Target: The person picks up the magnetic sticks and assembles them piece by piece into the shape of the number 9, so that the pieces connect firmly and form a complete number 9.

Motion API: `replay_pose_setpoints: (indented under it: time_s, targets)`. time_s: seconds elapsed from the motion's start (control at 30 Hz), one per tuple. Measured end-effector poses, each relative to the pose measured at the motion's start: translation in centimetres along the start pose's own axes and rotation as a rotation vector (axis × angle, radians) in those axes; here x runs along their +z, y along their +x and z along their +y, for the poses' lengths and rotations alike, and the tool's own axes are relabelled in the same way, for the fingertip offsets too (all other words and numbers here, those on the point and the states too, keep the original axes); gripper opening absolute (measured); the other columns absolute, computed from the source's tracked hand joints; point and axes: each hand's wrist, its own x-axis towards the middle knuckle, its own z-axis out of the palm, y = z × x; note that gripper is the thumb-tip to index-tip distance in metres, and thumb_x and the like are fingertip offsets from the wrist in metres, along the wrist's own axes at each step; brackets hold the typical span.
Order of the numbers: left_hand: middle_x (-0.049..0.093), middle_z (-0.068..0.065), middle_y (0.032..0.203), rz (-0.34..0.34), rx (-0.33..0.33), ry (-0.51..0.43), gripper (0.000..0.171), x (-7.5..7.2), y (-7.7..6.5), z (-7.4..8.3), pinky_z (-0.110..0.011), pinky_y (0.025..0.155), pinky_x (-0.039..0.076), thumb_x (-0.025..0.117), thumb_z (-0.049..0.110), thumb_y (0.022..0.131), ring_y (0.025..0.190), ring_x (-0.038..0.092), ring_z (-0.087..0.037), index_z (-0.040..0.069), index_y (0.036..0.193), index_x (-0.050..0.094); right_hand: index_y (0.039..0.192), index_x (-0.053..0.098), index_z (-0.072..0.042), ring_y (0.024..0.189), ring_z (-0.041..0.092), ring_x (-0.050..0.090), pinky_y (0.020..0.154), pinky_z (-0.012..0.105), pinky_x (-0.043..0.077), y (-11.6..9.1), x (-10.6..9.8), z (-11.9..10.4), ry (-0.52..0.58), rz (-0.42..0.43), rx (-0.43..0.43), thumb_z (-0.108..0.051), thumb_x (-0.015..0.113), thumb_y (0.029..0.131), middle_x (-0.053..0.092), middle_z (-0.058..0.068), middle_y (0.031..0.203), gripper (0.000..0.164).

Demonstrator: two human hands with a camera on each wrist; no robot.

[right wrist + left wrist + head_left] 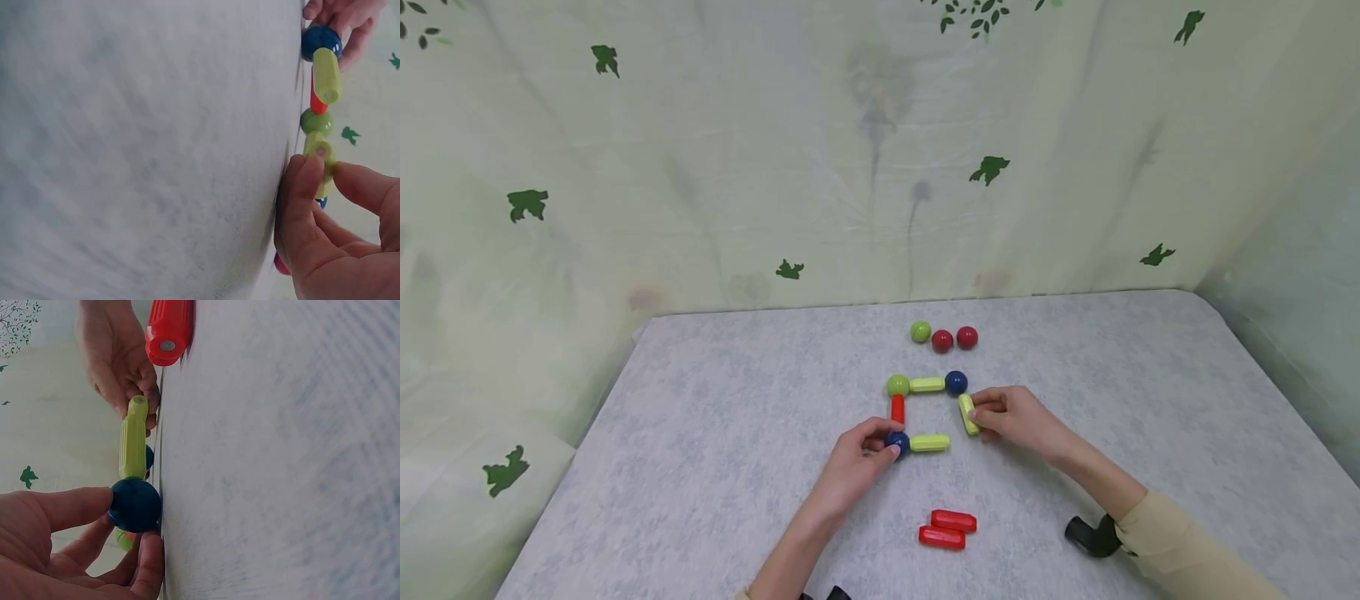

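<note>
My left hand [859,457] pinches a dark blue ball [135,505] between thumb and fingers. From that ball a yellow-green rod [929,443] sticks out to the right, and a red rod [898,410] runs back to a green ball [898,385]. Another yellow-green rod [927,384] joins the green ball to a second blue ball [956,382]. In my right hand [1017,417], thumb and fingers pinch a yellow-green rod [968,415]. Its far end lies close to the second blue ball; whether they touch I cannot tell. The right wrist view shows this rod's end [321,152] facing the camera.
Behind the joined pieces lie a loose green ball [921,332] and two red balls, one [942,341] beside the other [967,337]. Nearer the front, two red rods [953,521] lie side by side. A patterned cloth [880,167] hangs along the back of the table [737,375].
</note>
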Motion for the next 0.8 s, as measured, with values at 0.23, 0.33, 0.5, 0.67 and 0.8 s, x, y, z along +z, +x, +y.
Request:
replay_pose_setpoints:
  time_s: [0.23, 0.33, 0.5, 0.67, 0.8]
  targets:
    - [0.059, -0.008, 0.103, -0.001, -0.007, -0.003, 0.028, 0.0, -0.1, 0.1, -0.03, 0.073, 0.045, 0.064, 0.003, 0.092, 0.093, 0.049, -0.023, 0.004, 0.121, 0.065, 0.128, 0.056, 0.011, 0.078, 0.018, 0.066, 0.073, 0.031, 0.056, 0.7, -0.1, 0.0, 0.035, -0.012, 0.002, -0.01, 0.062, 0.096, 0.07, 0.014, 0.106, 0.039]
    - [0.059, -0.008, 0.102, -0.004, -0.007, -0.007, 0.029, 0.0, -0.1, 0.1, -0.031, 0.073, 0.044, 0.064, 0.003, 0.092, 0.092, 0.049, -0.023, 0.002, 0.121, 0.064, 0.129, 0.055, 0.012, 0.079, 0.019, 0.066, 0.074, 0.031, 0.056, 0.7, -0.2, 0.1, 0.044, -0.018, 0.0, -0.012, 0.063, 0.096, 0.069, 0.015, 0.109, 0.042]
    - [0.058, -0.008, 0.101, -0.006, -0.006, -0.01, 0.029, 0.0, -0.1, 0.4, -0.031, 0.072, 0.044, 0.063, 0.001, 0.092, 0.091, 0.049, -0.023, 0.0, 0.121, 0.064, 0.13, 0.054, 0.012, 0.083, 0.02, 0.067, 0.076, 0.033, 0.056, 0.5, -0.2, 0.2, 0.068, -0.022, -0.011, -0.013, 0.063, 0.096, 0.067, 0.017, 0.113, 0.044]
    - [0.059, -0.007, 0.102, -0.001, -0.008, -0.003, 0.029, 0.1, 0.2, -0.3, -0.031, 0.073, 0.044, 0.064, 0.003, 0.092, 0.092, 0.049, -0.022, 0.004, 0.122, 0.064, 0.132, 0.054, 0.008, 0.091, 0.022, 0.067, 0.08, 0.035, 0.055, -0.3, -0.5, 0.5, 0.088, -0.025, -0.03, -0.017, 0.065, 0.096, 0.066, 0.017, 0.116, 0.045]
    - [0.058, -0.007, 0.102, 0.0, -0.008, -0.003, 0.029, 0.0, 0.2, -0.4, -0.031, 0.072, 0.044, 0.064, 0.003, 0.093, 0.091, 0.049, -0.022, 0.003, 0.122, 0.064, 0.132, 0.054, 0.007, 0.096, 0.024, 0.067, 0.082, 0.035, 0.055, -1.0, -0.7, 0.8, 0.104, -0.03, -0.026, -0.015, 0.064, 0.096, 0.067, 0.016, 0.115, 0.044]
